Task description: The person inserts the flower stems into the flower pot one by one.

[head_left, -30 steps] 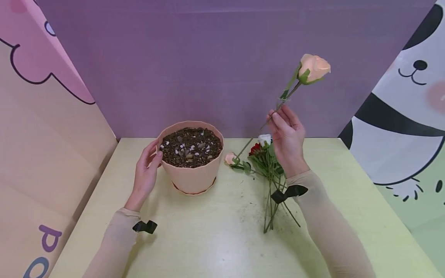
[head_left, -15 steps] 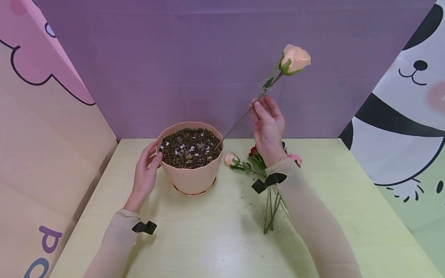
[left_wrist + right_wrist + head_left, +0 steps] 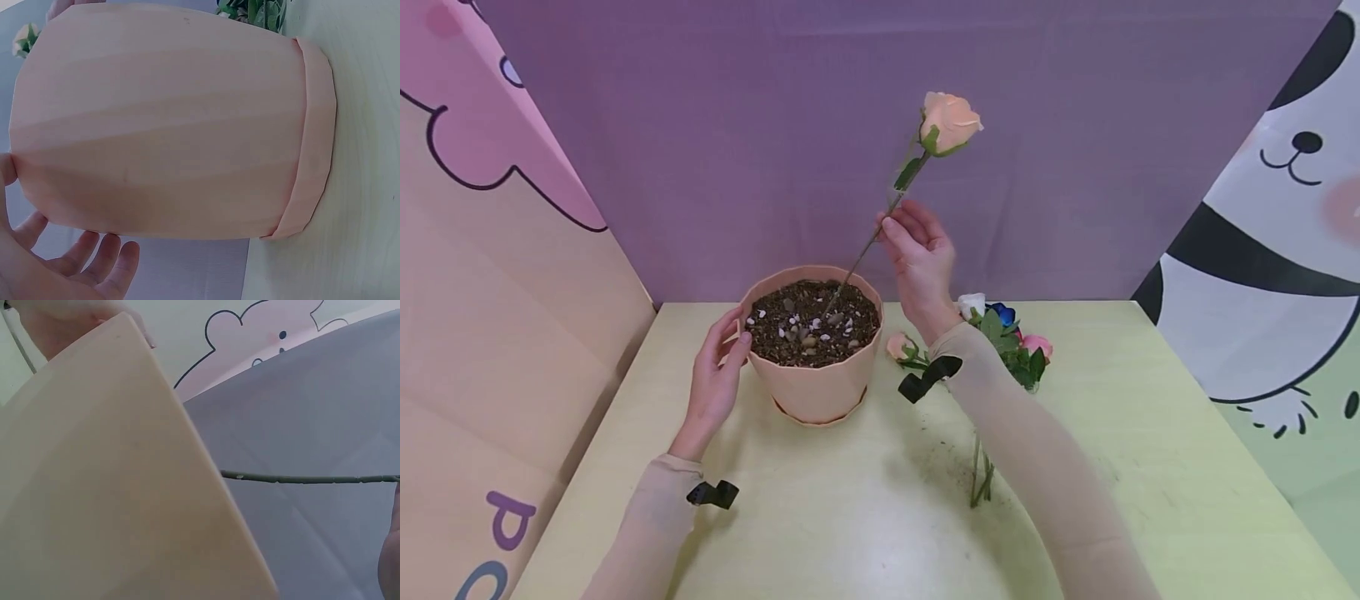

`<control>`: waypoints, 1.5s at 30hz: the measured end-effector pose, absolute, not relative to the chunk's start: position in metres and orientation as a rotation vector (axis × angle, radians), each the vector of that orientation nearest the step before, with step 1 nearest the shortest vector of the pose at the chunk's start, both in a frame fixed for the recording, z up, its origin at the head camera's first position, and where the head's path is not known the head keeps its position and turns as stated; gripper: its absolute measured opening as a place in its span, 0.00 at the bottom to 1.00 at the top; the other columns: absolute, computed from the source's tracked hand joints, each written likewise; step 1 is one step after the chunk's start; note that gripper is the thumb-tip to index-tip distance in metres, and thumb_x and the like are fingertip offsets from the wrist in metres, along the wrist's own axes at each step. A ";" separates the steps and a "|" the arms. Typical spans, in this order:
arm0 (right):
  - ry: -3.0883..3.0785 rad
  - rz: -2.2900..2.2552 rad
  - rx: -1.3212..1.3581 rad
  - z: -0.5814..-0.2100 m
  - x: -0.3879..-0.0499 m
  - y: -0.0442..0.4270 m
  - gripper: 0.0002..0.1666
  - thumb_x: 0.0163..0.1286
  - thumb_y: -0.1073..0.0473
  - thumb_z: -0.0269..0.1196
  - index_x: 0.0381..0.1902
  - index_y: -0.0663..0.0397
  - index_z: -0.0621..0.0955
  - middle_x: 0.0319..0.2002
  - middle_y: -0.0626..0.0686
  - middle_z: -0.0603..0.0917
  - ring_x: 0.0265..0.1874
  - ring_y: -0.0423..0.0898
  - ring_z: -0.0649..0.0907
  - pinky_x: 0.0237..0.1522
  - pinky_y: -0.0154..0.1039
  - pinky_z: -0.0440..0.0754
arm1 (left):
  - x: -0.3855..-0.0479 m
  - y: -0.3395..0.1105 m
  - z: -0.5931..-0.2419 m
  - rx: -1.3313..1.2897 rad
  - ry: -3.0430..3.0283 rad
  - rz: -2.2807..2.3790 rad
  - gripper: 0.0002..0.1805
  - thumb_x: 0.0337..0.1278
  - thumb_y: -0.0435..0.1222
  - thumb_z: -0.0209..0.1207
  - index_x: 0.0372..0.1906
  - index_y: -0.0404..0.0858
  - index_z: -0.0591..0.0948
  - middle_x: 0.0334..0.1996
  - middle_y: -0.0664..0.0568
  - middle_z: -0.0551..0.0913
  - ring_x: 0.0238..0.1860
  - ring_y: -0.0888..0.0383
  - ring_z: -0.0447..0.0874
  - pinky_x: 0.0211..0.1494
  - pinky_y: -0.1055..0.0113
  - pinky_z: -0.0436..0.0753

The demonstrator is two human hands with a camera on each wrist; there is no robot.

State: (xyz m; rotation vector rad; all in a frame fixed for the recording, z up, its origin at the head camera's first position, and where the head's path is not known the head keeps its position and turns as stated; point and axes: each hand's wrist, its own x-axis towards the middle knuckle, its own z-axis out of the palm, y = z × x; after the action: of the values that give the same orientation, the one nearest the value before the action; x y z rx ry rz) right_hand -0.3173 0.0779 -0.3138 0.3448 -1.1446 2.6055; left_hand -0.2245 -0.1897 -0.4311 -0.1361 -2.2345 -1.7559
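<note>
A pink faceted pot [image 3: 818, 390] of dark soil [image 3: 797, 333] with pebbles stands on a saucer, upright. At its left side the left hand [image 3: 713, 383] holds it, thumb toward the front and fingers bent along the wall; the left wrist view shows fingertips [image 3: 128, 253] at the pot's side [image 3: 162, 125]. Above and right of the pot, the right hand [image 3: 922, 271] pinches the stem of a peach rose [image 3: 951, 123]. The stem slants down over the rim, its lower end against the soil. The right wrist view shows the stem [image 3: 306, 479] passing behind the pot wall [image 3: 125, 469].
Right of the pot lie more flowers: a small peach rose [image 3: 900, 346], a white one [image 3: 972, 303], a blue one [image 3: 1002, 314] and a pink one [image 3: 1037, 345], partly under the right forearm. Dark specks dot the table [image 3: 820, 517]; a purple backdrop [image 3: 715, 167] rises behind.
The right hand has carried the peach rose left, from above the loose flowers to over the pot, and the stem's lower end now meets the soil. The left hand keeps its place.
</note>
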 end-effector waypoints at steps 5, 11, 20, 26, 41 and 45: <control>-1.216 2.588 0.387 -0.319 -0.321 0.063 0.19 0.73 0.79 0.61 0.47 0.49 0.84 0.38 0.48 0.88 0.42 0.42 0.92 0.49 0.34 0.90 | -0.224 -0.189 -0.431 -0.143 -2.238 -1.753 0.28 0.85 0.43 0.50 0.82 0.47 0.66 0.79 0.41 0.67 0.73 0.42 0.72 0.69 0.54 0.76; -1.400 2.477 0.399 -0.330 -0.328 0.053 0.15 0.72 0.75 0.65 0.46 0.51 0.86 0.40 0.48 0.90 0.41 0.43 0.91 0.51 0.37 0.90 | -0.226 -0.188 -0.431 -0.159 -2.241 -1.753 0.28 0.85 0.43 0.50 0.82 0.47 0.66 0.79 0.41 0.67 0.73 0.42 0.72 0.70 0.50 0.75; -1.712 2.263 0.483 -0.329 -0.328 0.051 0.18 0.73 0.70 0.67 0.58 0.72 0.84 0.41 0.47 0.91 0.39 0.38 0.90 0.50 0.39 0.90 | -0.227 -0.189 -0.431 -0.163 -2.231 -1.758 0.28 0.85 0.42 0.50 0.82 0.46 0.67 0.79 0.40 0.68 0.72 0.41 0.72 0.70 0.50 0.74; -1.998 2.018 0.596 -0.327 -0.323 0.048 0.14 0.74 0.65 0.68 0.54 0.68 0.87 0.45 0.62 0.92 0.41 0.58 0.91 0.49 0.52 0.91 | -0.227 -0.190 -0.431 -0.159 -2.233 -1.749 0.28 0.85 0.42 0.50 0.82 0.47 0.67 0.79 0.41 0.68 0.72 0.41 0.73 0.70 0.48 0.74; -2.343 1.985 0.807 -0.314 -0.321 0.037 0.15 0.81 0.60 0.62 0.57 0.63 0.86 0.51 0.63 0.91 0.54 0.65 0.89 0.51 0.45 0.91 | -0.227 -0.191 -0.435 -0.156 -2.187 -1.756 0.27 0.85 0.39 0.50 0.81 0.43 0.68 0.76 0.38 0.71 0.68 0.43 0.76 0.57 0.81 0.77; -2.437 1.927 0.868 -0.311 -0.317 0.036 0.15 0.78 0.57 0.66 0.55 0.58 0.88 0.48 0.60 0.92 0.48 0.53 0.91 0.52 0.50 0.91 | -0.228 -0.190 -0.437 -0.171 -2.185 -1.754 0.27 0.85 0.39 0.50 0.81 0.43 0.68 0.75 0.38 0.71 0.68 0.43 0.76 0.57 0.81 0.77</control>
State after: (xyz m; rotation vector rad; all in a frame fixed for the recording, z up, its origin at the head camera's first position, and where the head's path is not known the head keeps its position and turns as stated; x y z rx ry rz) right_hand -0.3172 0.0359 -0.3112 0.8679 -2.4375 1.9271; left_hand -0.2275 -0.1904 -0.4366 -0.1709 -2.1854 -1.7536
